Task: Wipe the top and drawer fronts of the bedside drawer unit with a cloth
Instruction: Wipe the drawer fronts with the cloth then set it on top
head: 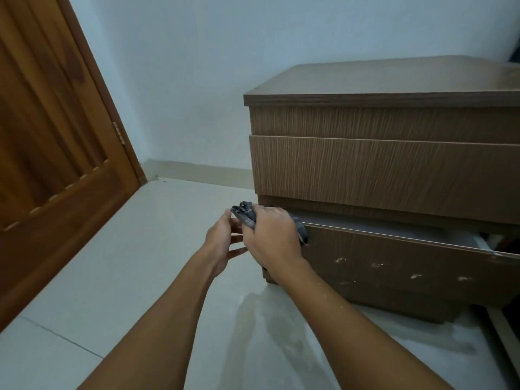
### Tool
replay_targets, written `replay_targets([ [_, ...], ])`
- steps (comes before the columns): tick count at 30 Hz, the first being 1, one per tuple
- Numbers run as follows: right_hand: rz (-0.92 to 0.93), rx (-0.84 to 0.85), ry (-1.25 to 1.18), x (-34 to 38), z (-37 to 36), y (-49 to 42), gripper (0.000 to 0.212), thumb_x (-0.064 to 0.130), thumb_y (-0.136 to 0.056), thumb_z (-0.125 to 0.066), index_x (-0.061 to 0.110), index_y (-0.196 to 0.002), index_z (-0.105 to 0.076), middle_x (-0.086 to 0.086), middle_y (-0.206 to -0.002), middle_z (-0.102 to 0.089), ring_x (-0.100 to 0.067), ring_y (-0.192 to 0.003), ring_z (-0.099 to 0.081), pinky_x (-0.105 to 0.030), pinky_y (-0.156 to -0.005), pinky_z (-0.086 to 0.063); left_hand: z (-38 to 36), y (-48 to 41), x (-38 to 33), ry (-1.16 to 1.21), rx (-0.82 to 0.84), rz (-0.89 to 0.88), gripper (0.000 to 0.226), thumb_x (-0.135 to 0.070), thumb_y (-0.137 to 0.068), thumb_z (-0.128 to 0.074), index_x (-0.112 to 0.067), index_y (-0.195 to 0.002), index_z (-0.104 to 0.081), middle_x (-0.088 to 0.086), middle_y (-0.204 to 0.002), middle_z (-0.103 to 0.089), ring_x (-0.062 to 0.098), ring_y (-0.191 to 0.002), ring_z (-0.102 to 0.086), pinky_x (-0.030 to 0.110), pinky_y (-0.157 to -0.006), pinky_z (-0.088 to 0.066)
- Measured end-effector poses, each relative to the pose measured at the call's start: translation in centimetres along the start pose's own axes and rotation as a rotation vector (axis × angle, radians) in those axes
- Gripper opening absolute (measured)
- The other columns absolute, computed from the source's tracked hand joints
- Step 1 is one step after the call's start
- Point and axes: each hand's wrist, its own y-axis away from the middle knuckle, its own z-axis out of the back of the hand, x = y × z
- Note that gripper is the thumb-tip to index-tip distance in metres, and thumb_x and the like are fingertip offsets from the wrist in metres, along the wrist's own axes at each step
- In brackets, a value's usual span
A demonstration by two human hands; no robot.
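The brown wood-grain bedside drawer unit (pixel 394 164) stands on the floor at the right, against the wall. Its lowest drawer (pixel 408 266) is pulled partly out and has pale spots on its front. My right hand (pixel 274 237) is shut on a bunched grey cloth (pixel 246 216) at the left top corner of that open drawer. A strip of the cloth also hangs past the hand against the drawer front. My left hand (pixel 223 240) is just left of it, fingers spread, fingertips touching the cloth's edge.
A brown wooden door (pixel 56 153) stands at the left with a brass hinge (pixel 119 132). Pale floor tiles (pixel 135 277) lie between door and unit, with a damp-looking streak (pixel 270 316) below the drawer. A white wall and a skirting board are behind.
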Motion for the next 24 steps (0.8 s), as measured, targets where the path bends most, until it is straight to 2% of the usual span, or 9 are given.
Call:
replay_targets([
  [3, -0.002, 0.02, -0.02, 1.1, -0.8, -0.9, 0.025, 0.029, -0.093, -0.048, 0.013, -0.094, -0.067, -0.008, -0.091, -0.072, -0.026, -0.088, -0.063, -0.037, -0.081, -0.044, 0.4, -0.1, 0.1, 0.026, 0.033, 0.0, 0.044, -0.037, -0.102, -0.032, -0.02, -0.091, -0.071, 0.004, -0.09, -0.074, 0.02, -0.079, -0.064, 0.035, -0.064, -0.051],
  [6, -0.035, 0.062, -0.05, 1.7, -1.5, -1.6, 0.026, 0.032, -0.093, -0.047, 0.014, -0.094, -0.066, -0.008, -0.088, -0.071, -0.026, -0.085, -0.062, -0.036, -0.076, -0.043, 0.7, -0.2, 0.3, 0.055, 0.052, -0.004, 0.045, -0.041, -0.102, -0.031, -0.021, -0.094, -0.071, 0.008, -0.097, -0.075, 0.022, -0.083, -0.065, 0.036, -0.064, -0.052],
  [11, -0.108, 0.079, -0.18, 2.7, -1.8, -1.5, 0.023, 0.034, -0.092, -0.05, 0.015, -0.09, -0.064, -0.007, -0.084, -0.07, -0.026, -0.085, -0.06, -0.038, -0.078, -0.044, 1.4, -0.6, 0.8, 0.109, 0.077, 0.017, 0.057, -0.047, -0.102, -0.023, -0.018, -0.095, -0.072, 0.009, -0.092, -0.074, 0.022, -0.077, -0.065, 0.034, -0.059, -0.051],
  [13, -0.177, 0.131, -0.373, 2.9, -1.1, -1.4, 0.02, 0.034, -0.092, -0.051, 0.019, -0.085, -0.062, -0.002, -0.081, -0.067, -0.023, -0.084, -0.06, -0.038, -0.076, -0.046, 1.5, -0.4, 0.7, 0.116, 0.088, 0.007, 0.055, -0.046, -0.102, -0.025, -0.015, -0.102, -0.07, 0.011, -0.096, -0.073, 0.024, -0.083, -0.067, 0.036, -0.061, -0.053],
  [15, -0.296, 0.167, -0.71, 3.4, 0.1, -1.3, 0.016, 0.03, -0.093, -0.052, 0.021, -0.081, -0.06, 0.002, -0.077, -0.065, -0.019, -0.081, -0.061, -0.034, -0.073, -0.045, 1.6, -0.1, 0.5, 0.11, 0.081, 0.001, 0.047, -0.041, -0.103, -0.028, -0.013, -0.1, -0.066, 0.013, -0.098, -0.07, 0.025, -0.087, -0.066, 0.04, -0.07, -0.054],
  [18, -0.529, 0.133, -1.161, 4.2, 1.6, -0.9, 0.016, 0.018, -0.093, -0.056, 0.02, -0.078, -0.061, 0.003, -0.077, -0.067, -0.015, -0.078, -0.065, -0.032, -0.077, -0.051, 1.2, 0.6, 0.2, 0.092, 0.058, -0.004, 0.031, -0.032, -0.105, -0.034, -0.015, -0.095, -0.058, 0.001, -0.091, -0.062, 0.017, -0.075, -0.059, 0.033, -0.065, -0.053],
  [20, -0.628, 0.074, -1.256, 4.0, 2.2, -0.7, 0.015, 0.018, -0.092, -0.058, 0.021, -0.078, -0.06, 0.002, -0.079, -0.068, -0.018, -0.082, -0.067, -0.039, -0.087, -0.054, 1.2, 0.5, 0.4, -0.009, 0.024, -0.019, 0.024, -0.029, -0.103, -0.039, -0.017, -0.109, -0.059, -0.003, -0.098, -0.064, 0.018, -0.073, -0.061, 0.032, -0.056, -0.054],
  [21, -0.66, 0.047, -1.287, 3.7, 2.4, -0.7, 0.012, 0.018, -0.092, -0.058, 0.021, -0.08, -0.06, -0.001, -0.082, -0.069, -0.022, -0.086, -0.068, -0.044, -0.091, -0.054, 1.1, 0.7, 0.3, -0.089, 0.021, -0.049, 0.022, -0.025, -0.102, -0.042, -0.019, -0.108, -0.062, -0.003, -0.101, -0.068, 0.02, -0.077, -0.065, 0.033, -0.057, -0.056],
  [24, -0.762, -0.032, -1.345, 2.2, 3.4, -0.9, 0.003, 0.022, -0.091, -0.058, 0.024, -0.09, -0.056, -0.007, -0.095, -0.07, -0.027, -0.093, -0.068, -0.051, -0.094, -0.052, 0.8, 1.3, 0.3, -0.162, 0.012, -0.083, 0.021, -0.028, -0.097, -0.052, -0.018, -0.092, -0.071, 0.006, -0.095, -0.074, 0.021, -0.085, -0.068, 0.039, -0.079, -0.059],
])
